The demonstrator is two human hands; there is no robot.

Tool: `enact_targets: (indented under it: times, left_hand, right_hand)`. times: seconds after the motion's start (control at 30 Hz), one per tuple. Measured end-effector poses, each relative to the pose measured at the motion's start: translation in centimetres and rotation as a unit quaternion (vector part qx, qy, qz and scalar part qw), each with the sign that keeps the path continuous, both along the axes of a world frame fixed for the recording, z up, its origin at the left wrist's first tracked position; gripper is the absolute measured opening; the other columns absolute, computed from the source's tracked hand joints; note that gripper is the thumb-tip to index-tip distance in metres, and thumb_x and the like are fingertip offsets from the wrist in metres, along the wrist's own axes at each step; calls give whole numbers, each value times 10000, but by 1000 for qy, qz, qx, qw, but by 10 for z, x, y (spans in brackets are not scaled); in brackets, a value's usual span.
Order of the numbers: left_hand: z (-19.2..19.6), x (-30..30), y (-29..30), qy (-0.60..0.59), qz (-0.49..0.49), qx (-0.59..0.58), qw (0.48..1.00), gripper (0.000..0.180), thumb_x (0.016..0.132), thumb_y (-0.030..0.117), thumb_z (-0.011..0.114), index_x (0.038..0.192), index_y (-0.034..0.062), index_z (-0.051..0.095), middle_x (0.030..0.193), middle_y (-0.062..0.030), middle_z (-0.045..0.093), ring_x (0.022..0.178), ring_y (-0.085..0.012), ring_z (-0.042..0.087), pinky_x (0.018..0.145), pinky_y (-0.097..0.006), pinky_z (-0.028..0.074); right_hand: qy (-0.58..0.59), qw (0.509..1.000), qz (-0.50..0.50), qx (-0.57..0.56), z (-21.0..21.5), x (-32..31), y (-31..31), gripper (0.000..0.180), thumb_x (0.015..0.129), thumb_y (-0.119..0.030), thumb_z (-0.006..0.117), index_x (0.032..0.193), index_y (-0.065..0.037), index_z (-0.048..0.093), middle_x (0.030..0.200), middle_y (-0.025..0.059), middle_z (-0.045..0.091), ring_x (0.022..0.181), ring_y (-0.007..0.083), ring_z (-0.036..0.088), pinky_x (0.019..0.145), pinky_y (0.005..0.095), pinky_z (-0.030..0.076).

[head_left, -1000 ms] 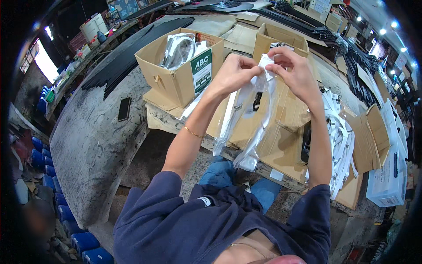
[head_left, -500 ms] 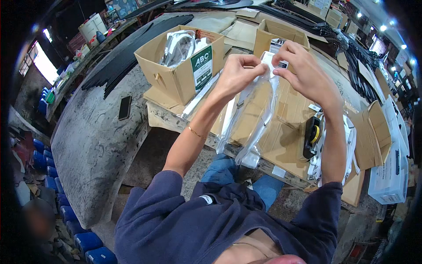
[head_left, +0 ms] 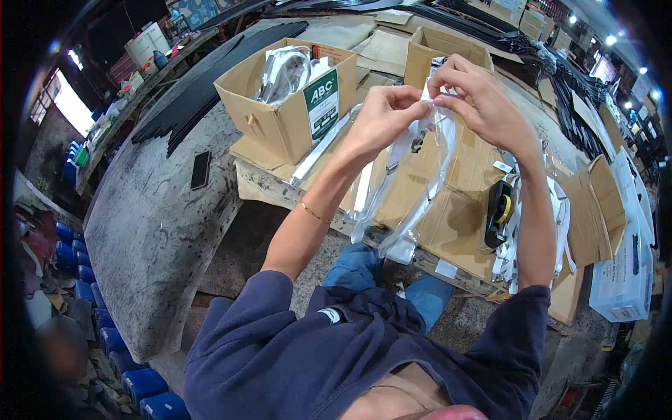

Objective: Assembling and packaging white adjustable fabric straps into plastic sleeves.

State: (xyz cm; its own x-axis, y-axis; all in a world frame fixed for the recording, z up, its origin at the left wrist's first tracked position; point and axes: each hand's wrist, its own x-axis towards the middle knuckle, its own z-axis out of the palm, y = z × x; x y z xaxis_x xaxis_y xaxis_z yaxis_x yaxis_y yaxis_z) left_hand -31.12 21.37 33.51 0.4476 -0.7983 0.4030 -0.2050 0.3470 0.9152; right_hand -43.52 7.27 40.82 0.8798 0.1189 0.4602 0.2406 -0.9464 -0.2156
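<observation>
Up in front of me, my left hand and my right hand meet at the top of a clear plastic bag. Fingers and thumbs of both pinch its upper end, beside a small white card that my fingers mostly cover. Inside the bag, white straps hang down in two long strands, their lower ends over the table's near edge. Behind my right forearm lie loose white straps and a black holder with a yellow part; its exact kind is unclear.
A cardboard box holding bagged items stands left, another box behind my hands. Flattened cardboard covers the work surface. Right are an open carton and a clear plastic bin. A phone lies left, near black strips.
The bag's top has shifted slightly right, and its strands have swung right. My right fingers have curled further over the white card, which shows less now. Both hands keep their pinch.
</observation>
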Motion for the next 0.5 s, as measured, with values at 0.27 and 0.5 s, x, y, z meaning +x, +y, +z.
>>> enact_targets:
  times: [0.27,0.5]
  left_hand:
    - [-2,4,-2,-2,9,13,1000,189,841,170,676,892,-11,692,808,-29,660,735,-68,543,703,-224,408]
    - [-8,4,-7,163,-86,26,982,138,842,148,663,843,11,670,808,-13,637,745,-77,558,690,-238,434]
  right_hand:
    - [-43,993,39,101,-12,-2,-2,95,842,-106,651,917,-56,621,853,64,515,801,176,530,722,309,434]
    - [-44,978,66,190,-20,-7,-6,88,835,-88,668,911,-51,643,892,25,548,843,135,537,728,280,460]
